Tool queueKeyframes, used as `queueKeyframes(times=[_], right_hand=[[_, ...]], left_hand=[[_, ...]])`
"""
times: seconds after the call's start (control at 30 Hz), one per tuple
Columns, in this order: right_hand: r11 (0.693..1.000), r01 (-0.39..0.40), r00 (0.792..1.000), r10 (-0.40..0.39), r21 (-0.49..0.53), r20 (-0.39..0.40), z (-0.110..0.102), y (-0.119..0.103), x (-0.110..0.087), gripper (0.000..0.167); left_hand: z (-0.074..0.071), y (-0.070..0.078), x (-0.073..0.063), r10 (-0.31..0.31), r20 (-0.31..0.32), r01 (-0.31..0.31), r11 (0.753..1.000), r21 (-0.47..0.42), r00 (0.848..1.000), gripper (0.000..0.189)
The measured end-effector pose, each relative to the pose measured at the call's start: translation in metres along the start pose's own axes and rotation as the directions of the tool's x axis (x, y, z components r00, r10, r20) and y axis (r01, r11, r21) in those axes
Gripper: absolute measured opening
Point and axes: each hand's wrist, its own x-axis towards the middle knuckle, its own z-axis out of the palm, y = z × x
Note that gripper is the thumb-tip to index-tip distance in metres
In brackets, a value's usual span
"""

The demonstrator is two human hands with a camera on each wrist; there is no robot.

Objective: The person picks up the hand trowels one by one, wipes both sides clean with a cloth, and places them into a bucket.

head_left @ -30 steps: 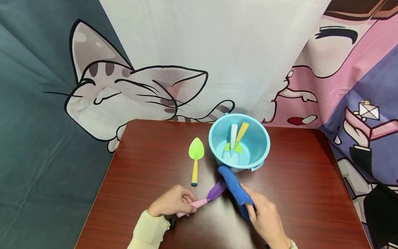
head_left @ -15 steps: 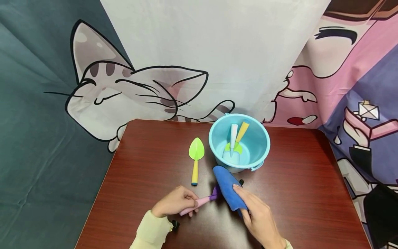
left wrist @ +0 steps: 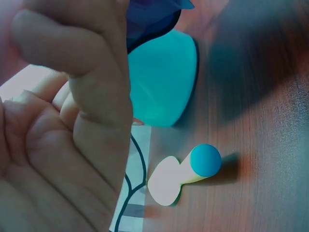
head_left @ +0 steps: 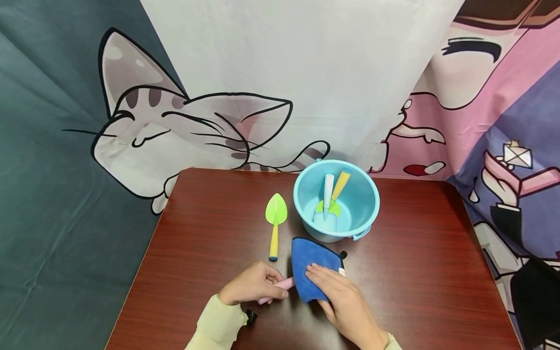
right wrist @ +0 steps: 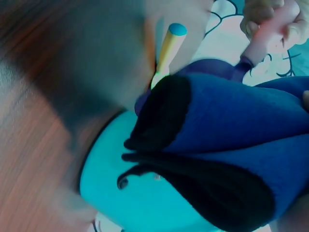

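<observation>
My left hand [head_left: 253,284] grips the pink handle of a toy shovel [head_left: 287,283] low over the table. In the head view its blade is hidden beneath a blue cloth [head_left: 304,267]. The right wrist view shows part of the purple blade [right wrist: 207,66] beside the folded, black-edged cloth [right wrist: 227,116]. My right hand [head_left: 345,302] holds this cloth, fingers lying across its top and thumb at its lower edge. A green toy trowel [head_left: 276,212] with a yellow handle lies left of the cloth.
A light blue bucket [head_left: 360,209] stands at the back of the brown table [head_left: 210,218], just beyond the cloth. Inside it are a white-handled shovel [head_left: 328,192] and a yellow-handled tool [head_left: 341,185]. A printed curtain [head_left: 245,58] hangs behind the table's far edge.
My right hand has shifted left with the cloth, which has turned flatter and now covers the purple blade in the head view. The left hand has moved slightly right with the shovel.
</observation>
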Motion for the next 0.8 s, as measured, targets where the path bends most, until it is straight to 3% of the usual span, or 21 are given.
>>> queueKeyframes(times=[0.1,0.23,0.47,0.8], right_hand=[[1.0,-0.013,0.998,0.013,-0.013,0.054,0.005,0.0,0.0,0.038],[0.999,-0.009,0.998,0.011,-0.035,0.067,0.011,0.0,0.0,0.052],[0.997,-0.039,0.999,0.039,-0.065,-0.013,0.014,0.005,-0.002,0.059],[0.991,-0.123,0.988,0.117,-0.047,-0.105,0.008,0.023,-0.009,0.058]], left_hand=[[0.0,-0.001,-0.001,0.004,0.014,-0.004,1.0,-0.01,1.0,0.007],[0.0,-0.002,-0.002,0.014,0.042,-0.013,1.0,-0.024,0.999,0.004],[-0.002,-0.001,-0.004,0.043,0.062,-0.047,0.997,0.058,0.997,0.008],[-0.007,-0.001,-0.01,0.035,0.056,-0.036,0.999,0.018,0.998,0.011]])
